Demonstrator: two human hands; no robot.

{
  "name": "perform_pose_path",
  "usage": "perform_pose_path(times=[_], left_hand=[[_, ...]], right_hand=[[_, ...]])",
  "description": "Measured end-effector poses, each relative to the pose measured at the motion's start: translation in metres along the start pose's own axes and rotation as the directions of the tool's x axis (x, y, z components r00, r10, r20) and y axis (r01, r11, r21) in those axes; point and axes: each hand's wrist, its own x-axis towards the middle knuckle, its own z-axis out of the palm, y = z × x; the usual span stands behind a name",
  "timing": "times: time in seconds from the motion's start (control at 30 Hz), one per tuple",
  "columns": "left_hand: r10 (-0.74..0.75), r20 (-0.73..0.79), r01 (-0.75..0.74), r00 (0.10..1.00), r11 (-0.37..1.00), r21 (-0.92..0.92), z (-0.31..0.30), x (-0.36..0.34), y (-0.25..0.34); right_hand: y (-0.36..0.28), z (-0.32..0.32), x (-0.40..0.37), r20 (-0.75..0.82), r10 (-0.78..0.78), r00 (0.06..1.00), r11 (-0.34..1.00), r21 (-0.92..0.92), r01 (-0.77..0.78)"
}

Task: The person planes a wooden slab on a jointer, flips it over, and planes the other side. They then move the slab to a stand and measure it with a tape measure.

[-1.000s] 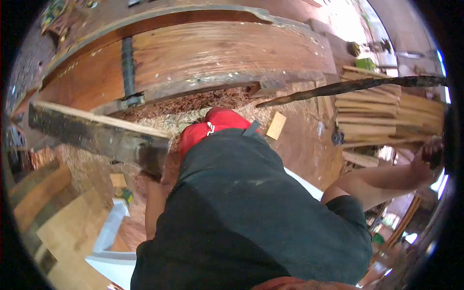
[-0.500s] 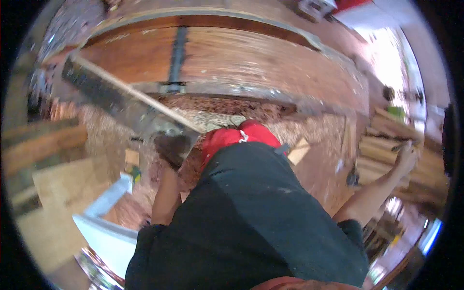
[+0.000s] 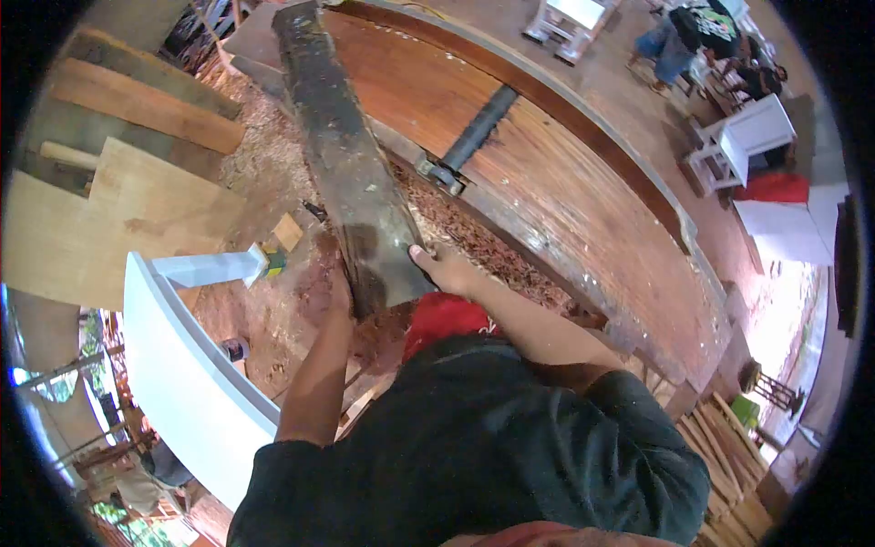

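Note:
A long, rough-edged wooden plank [image 3: 351,164], dark and stained on top, stretches away from my body. Its far end overlaps the left end of a long wooden bed [image 3: 583,173], which has a dark metal bar [image 3: 478,128] across it. My left hand [image 3: 338,296] grips the plank's left edge near the close end, its fingers mostly hidden. On the opposite edge, my right hand [image 3: 445,270] is closed round the wood with the thumb on top; its other fingers are out of sight beneath.
White furniture with a leg [image 3: 205,266] stands at lower left, near a pale plywood sheet [image 3: 155,205]. Wood shavings [image 3: 264,164] cover the floor around the bed. Stacked timber [image 3: 725,447] lies at lower right. People [image 3: 702,41] and a white chair [image 3: 743,141] are at upper right.
My right hand has come from the timber stack at far right to the plank. The view has turned right, and the plank now points more straight ahead. My left hand stays on it.

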Motion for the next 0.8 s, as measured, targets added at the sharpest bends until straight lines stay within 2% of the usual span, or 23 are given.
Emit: perform_pose_path(times=[0.03, 0.1, 0.17, 0.2, 0.27, 0.33, 0.4, 0.47, 0.5, 0.53, 0.6, 0.67, 0.8], left_hand=[[0.052, -0.026, -0.051, 0.998, 0.998, 0.040, -0.006, -0.006, -0.002], [0.232, -0.088, -0.215, 0.969, 0.962, 0.168, -0.013, -0.014, -0.016], [0.231, -0.110, -0.187, 0.967, 0.932, 0.310, 0.001, -0.041, -0.011], [0.224, -0.121, -0.166, 0.967, 0.914, 0.371, 0.016, -0.067, -0.003], [0.211, -0.140, -0.120, 0.967, 0.870, 0.478, 0.047, -0.110, 0.013], [0.163, -0.142, -0.047, 0.976, 0.802, 0.596, 0.058, -0.115, 0.007], [0.072, -0.135, 0.049, 0.988, 0.684, 0.728, 0.059, -0.110, -0.001], [-0.012, 0.022, 0.004, 1.000, 0.942, 0.336, 0.040, -0.059, -0.059], [-0.007, 0.110, -0.003, 0.994, 0.995, 0.098, 0.036, -0.040, -0.081], [-0.128, 0.076, 0.124, 0.989, 0.991, 0.056, 0.042, -0.039, -0.075], [0.026, 0.111, -0.027, 0.993, 1.000, 0.007, 0.037, 0.029, -0.157], [-0.057, 0.193, 0.051, 0.979, 0.998, 0.033, 0.045, 0.028, -0.149], [-0.164, 0.267, 0.168, 0.950, 0.986, 0.006, 0.062, 0.011, -0.140]], right_hand=[[-0.009, 0.009, 0.003, 0.055, 0.070, 0.996, 0.996, 0.045, -0.072], [-0.007, 0.028, 0.013, 0.013, 0.152, 0.988, 0.984, 0.090, -0.152], [-0.002, 0.038, 0.022, 0.021, 0.265, 0.964, 0.946, 0.187, -0.264], [0.017, 0.049, 0.030, 0.035, 0.289, 0.957, 0.909, 0.303, -0.285], [0.105, 0.081, 0.075, 0.087, 0.200, 0.976, 0.845, 0.489, -0.217], [0.128, 0.074, 0.081, 0.164, 0.105, 0.981, 0.724, 0.663, -0.188], [0.133, 0.058, 0.079, 0.263, 0.001, 0.965, 0.537, 0.814, -0.222], [0.149, 0.042, 0.082, 0.340, -0.147, 0.929, 0.330, 0.902, -0.278], [0.157, 0.036, 0.090, 0.392, -0.134, 0.910, 0.291, 0.894, -0.342], [0.167, 0.031, 0.094, 0.441, -0.114, 0.890, 0.246, 0.881, -0.405], [0.176, 0.020, 0.086, 0.488, -0.097, 0.867, 0.172, 0.866, -0.469], [0.172, 0.020, 0.083, 0.501, -0.127, 0.856, 0.129, 0.864, -0.487], [0.147, 0.011, 0.064, 0.406, -0.119, 0.906, 0.409, 0.852, -0.327]])
